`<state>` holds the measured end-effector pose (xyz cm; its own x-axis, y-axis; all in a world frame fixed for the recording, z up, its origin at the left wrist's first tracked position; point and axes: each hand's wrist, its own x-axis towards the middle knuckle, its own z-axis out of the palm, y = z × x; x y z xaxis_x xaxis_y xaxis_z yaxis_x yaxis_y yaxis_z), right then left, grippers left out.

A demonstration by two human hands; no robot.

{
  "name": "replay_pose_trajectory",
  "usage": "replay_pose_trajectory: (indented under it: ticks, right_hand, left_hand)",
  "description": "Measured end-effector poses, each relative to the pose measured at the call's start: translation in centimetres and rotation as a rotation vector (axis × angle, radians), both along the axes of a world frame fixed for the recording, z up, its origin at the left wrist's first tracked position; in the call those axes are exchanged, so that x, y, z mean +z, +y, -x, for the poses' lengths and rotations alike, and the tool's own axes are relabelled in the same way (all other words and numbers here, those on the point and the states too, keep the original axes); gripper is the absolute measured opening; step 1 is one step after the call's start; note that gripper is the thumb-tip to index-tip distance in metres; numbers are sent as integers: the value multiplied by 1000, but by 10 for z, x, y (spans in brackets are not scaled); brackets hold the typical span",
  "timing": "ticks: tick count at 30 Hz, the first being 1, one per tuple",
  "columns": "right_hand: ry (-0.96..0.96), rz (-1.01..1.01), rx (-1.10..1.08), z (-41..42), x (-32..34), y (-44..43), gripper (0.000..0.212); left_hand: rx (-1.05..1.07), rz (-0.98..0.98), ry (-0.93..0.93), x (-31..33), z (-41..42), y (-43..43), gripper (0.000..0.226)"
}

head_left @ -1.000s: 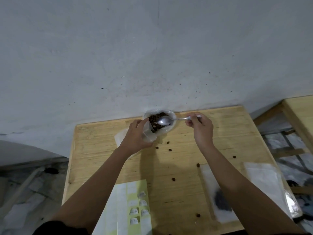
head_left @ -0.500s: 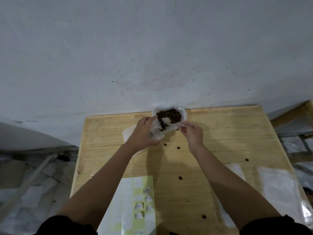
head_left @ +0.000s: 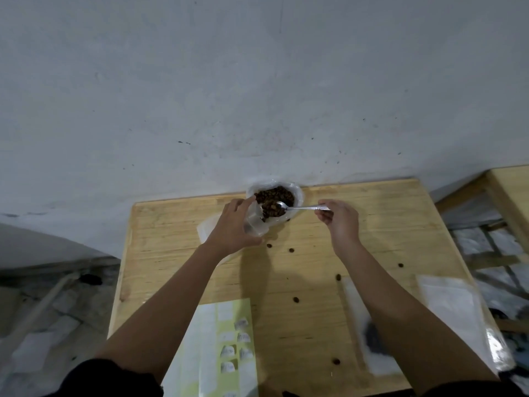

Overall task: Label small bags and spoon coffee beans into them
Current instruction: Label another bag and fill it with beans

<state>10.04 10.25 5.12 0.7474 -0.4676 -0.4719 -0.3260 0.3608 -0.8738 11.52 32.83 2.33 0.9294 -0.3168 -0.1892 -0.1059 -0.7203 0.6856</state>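
Observation:
A clear plastic bag of coffee beans sits open at the table's far edge against the wall. My left hand holds a small clear bag open right in front of it. My right hand pinches the handle end of a metal spoon. The spoon's bowl carries beans and sits over the small bag's mouth. A green sheet of white labels lies at the near edge, between my arms.
Several loose beans, such as one stray bean, dot the wooden table. Flat clear bags lie at the right, one holding dark beans. More empty bags lie under my left hand. A second table stands at the right.
Half a second ago my right hand was close to the bean bag with the spoon dipped in. Now it has drawn right, and the loaded spoon rests level over the small bag.

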Motion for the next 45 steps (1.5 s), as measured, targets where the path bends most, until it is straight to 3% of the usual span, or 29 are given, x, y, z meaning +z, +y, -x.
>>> replay_pose_trajectory:
  ticks: [6, 15, 20, 27, 32, 38, 45]
  right_hand:
    - [-174, 240, 293, 13, 10, -1, 25]
    - [-144, 354, 168, 9, -3, -9, 16]
    - [-97, 424, 159, 7, -19, 12, 22]
    - [33, 87, 152, 1, -34, 37, 14]
    - [150, -186, 12, -9, -35, 48, 15]
    - [142, -237, -79, -11, -26, 40, 18]
    - [38, -109, -116, 2, -4, 15, 18]
  left_hand:
    - [-12, -36, -5, -1, 0, -1, 99]
    - [7, -20, 7, -4, 3, 1, 99]
    - [9, 2, 10, -5, 5, 2, 96]
    - [-5, 39, 18, -3, 6, 3, 93]
    - [-6, 61, 30, -3, 6, 5, 93]
    - [-10, 49, 36, -3, 5, 5, 94]
    - [5, 16, 3, -4, 4, 3, 97]
